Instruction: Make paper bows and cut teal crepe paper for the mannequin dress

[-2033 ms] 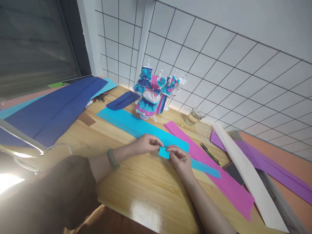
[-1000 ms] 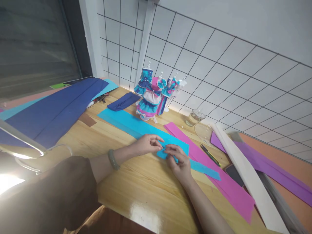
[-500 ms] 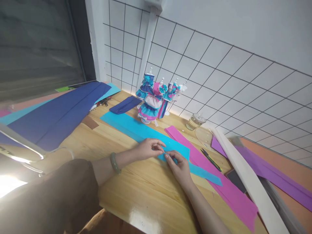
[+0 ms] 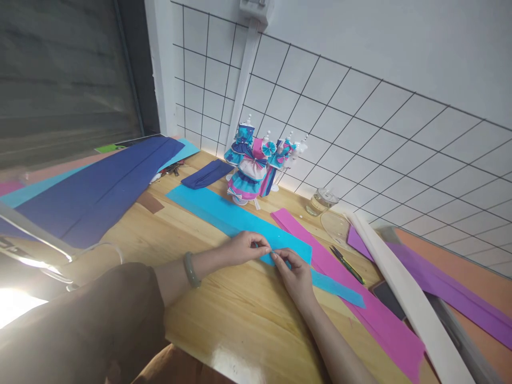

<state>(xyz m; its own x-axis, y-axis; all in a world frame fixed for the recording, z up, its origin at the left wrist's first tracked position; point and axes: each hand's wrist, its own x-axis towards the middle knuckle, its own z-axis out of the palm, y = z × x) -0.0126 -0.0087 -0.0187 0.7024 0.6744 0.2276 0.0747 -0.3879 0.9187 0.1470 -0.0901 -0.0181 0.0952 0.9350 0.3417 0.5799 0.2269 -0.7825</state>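
My left hand (image 4: 247, 248), a green bangle (image 4: 192, 270) on its wrist, is closed in a pinch with thumb and index finger together. Its fingertips meet those of my right hand (image 4: 295, 274), also pinched. Between them shows a tiny bit of blue crepe paper (image 4: 272, 252), mostly hidden by the fingers. Under and behind the hands lies a wide blue crepe paper sheet (image 4: 232, 210). A narrower blue strip (image 4: 338, 288) runs out to the right of my right hand, across a pink crepe paper strip (image 4: 384, 320).
Several small dress forms in paper dresses (image 4: 250, 170) stand at the back, beside a folded navy piece (image 4: 206, 174). A glass cup (image 4: 322, 201), a cutter or pen (image 4: 348, 265) and a white roll (image 4: 404, 288) are on the right. Navy paper (image 4: 116, 181) and a lamp (image 4: 36, 256) are left.
The hands stay together at nearly the same spot, with the left fingertips slightly shifted against the right ones. The whole view has moved slightly.
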